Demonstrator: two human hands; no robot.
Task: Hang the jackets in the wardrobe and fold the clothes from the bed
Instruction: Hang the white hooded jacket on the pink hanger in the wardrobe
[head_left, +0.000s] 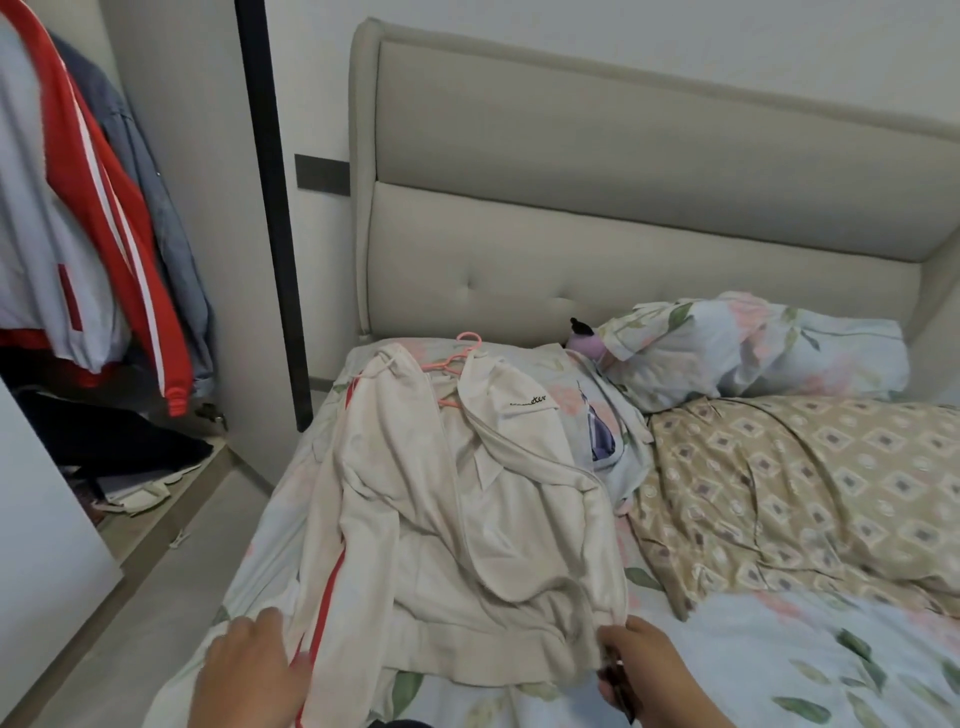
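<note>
Jacket-hanging step. Cream jacket (467, 519) flat on bed (779, 649), just ahead of hands, pink hanger (457, 358) at far collar. Hands apart: right hand (649, 665) pinches hem corner; left hand (244, 670) on striped side, grip unclear. Next, likely: grab hanger, lift, carry left to wardrobe (197, 156).

Both hands are at the near edge of the bed (779, 665). The left hand (249, 667) sits against the left hem of the cream jacket (467, 530), fingertips hidden by the cloth beside its red stripe. The right hand (647, 662) is at the sleeve cuff, fingers curled round a dark slim object (621, 693). Beyond the hands, a pink hanger (457, 358) pokes from the collar. Farther right of the right hand lies a diamond-patterned quilt (810, 493). Up and left of the left hand, a red-and-white jacket (104, 208) hangs in the wardrobe (208, 182).
</note>
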